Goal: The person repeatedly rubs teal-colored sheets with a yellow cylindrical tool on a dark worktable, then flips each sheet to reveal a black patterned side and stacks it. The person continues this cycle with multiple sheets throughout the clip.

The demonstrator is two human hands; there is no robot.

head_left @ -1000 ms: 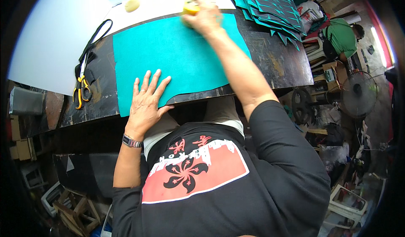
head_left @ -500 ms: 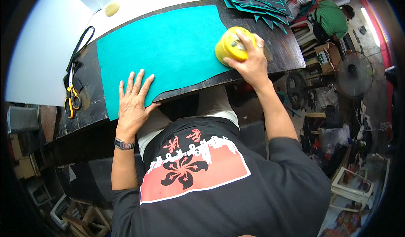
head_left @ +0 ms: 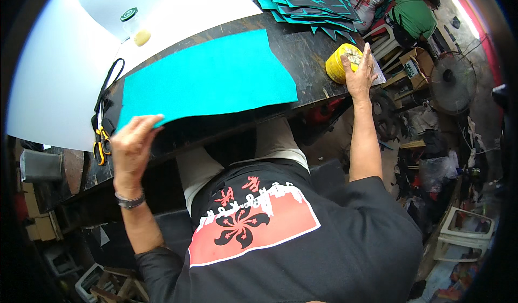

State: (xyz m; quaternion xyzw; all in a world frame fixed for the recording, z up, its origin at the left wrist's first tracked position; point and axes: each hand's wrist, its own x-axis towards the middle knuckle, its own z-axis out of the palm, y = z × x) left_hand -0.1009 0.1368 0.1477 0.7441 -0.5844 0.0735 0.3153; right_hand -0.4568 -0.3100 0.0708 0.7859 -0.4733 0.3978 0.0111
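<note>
A teal sheet [head_left: 210,76] lies over the dark table, its near edge lifted at the left. My left hand [head_left: 135,141] pinches the sheet's near left corner between thumb and fingers. At the table's right end stands a yellow round tub [head_left: 335,68], with pale, crusted stuff on its top. My right hand [head_left: 360,76] is at the tub's right side, fingers stretched out and thumb apart, over the tub's top. Whether the fingers still touch it I cannot tell.
Orange-and-black scissors [head_left: 101,144] and a black strap [head_left: 110,76] lie at the table's left. A green-lidded jar [head_left: 129,22] stands on white sheeting [head_left: 189,6]. Cut teal-and-black sheets [head_left: 307,1] are stacked at the back. A person in green [head_left: 413,14] sits beyond a fan [head_left: 450,79].
The yellow tub has moved right, off the sheet to the table's end, and my right hand has loosened around it. My left hand has gone from lying flat to pinching the lifted corner.
</note>
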